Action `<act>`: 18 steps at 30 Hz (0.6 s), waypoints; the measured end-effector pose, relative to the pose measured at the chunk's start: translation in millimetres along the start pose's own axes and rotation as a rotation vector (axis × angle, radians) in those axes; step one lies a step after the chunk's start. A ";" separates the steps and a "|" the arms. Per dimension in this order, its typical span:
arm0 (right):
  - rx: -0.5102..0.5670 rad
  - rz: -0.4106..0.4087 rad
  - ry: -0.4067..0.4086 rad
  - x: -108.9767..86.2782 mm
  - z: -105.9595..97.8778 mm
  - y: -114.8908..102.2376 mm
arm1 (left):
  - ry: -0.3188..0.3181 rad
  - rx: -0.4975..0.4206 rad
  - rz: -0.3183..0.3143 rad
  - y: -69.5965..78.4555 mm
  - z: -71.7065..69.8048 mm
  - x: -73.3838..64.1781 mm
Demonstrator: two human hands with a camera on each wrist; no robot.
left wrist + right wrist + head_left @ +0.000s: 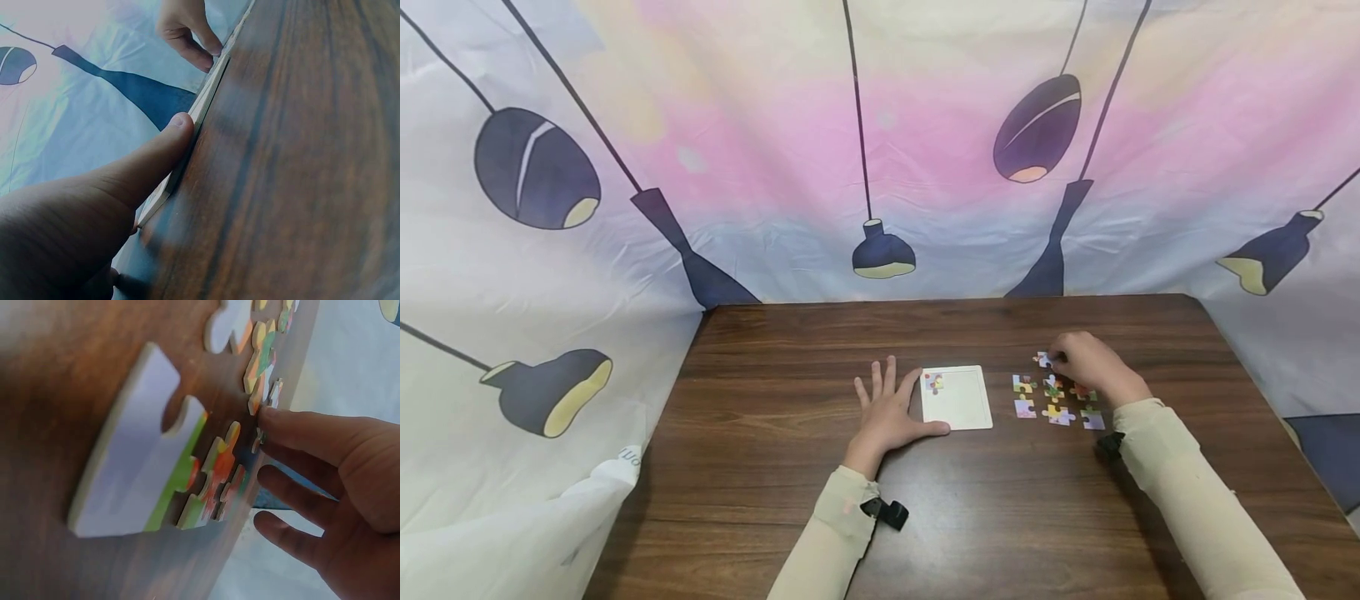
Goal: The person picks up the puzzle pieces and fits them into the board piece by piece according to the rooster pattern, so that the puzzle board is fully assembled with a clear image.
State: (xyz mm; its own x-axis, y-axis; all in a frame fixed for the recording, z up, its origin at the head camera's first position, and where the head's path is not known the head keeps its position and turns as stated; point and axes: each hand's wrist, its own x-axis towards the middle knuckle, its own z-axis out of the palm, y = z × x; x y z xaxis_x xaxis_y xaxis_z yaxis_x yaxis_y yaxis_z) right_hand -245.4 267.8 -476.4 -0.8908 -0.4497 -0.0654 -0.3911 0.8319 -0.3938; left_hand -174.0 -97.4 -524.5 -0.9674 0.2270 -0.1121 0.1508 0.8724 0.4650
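A square white puzzle tray lies on the table, with one colourful jigsaw piece in its far left corner. My left hand rests at the tray's left side, fingers spread and straight. Its thumb lies along the near edge, and the index finger reaches the far left corner. At the back of a group of loose pieces, my right hand pinches a jigsaw piece between thumb and index finger. The fingertips hide part of that piece. In the right wrist view the other fingers hang loosely bent.
Several loose jigsaw pieces lie picture side up to the right of the tray, below my right hand. A lilac and green piece is closest in the right wrist view. Printed cloth hangs along the back and sides of the wooden table.
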 end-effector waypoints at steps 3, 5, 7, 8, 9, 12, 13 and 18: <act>-0.027 0.006 0.013 3.1 0.3 -1.8 | -0.002 -0.005 0.002 0.9 -0.7 0.0; -0.043 0.016 0.020 4.6 0.5 -3.5 | -0.003 -0.005 0.003 1.2 -1.2 0.1; -0.056 0.019 0.025 5.7 0.4 -5.6 | -0.005 -0.003 0.002 1.6 -1.9 0.0; -0.061 0.019 0.023 6.3 0.3 -6.7 | -0.006 -0.001 0.000 1.8 -2.2 -0.1; -0.066 0.017 0.021 6.9 0.3 -7.7 | -0.003 -0.002 0.002 1.9 -2.4 -0.3; -0.060 0.015 -0.001 8.8 0.7 -10.5 | -0.003 -0.004 0.002 2.0 -2.8 -0.8; -0.060 0.012 -0.007 9.5 0.9 -11.2 | -0.003 -0.005 0.002 1.9 -2.8 -0.9; -0.081 -0.014 -0.003 12.1 4.7 -16.1 | -0.001 -0.012 0.004 0.4 -1.2 -0.6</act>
State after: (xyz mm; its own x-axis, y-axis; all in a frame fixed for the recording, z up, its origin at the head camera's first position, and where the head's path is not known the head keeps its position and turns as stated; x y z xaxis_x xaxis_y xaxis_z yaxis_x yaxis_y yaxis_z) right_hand -248.8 247.4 -475.2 -0.8846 -0.4621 -0.0629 -0.4210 0.8492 -0.3189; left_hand -173.6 -97.8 -523.1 -0.9667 0.2307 -0.1110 0.1522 0.8664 0.4756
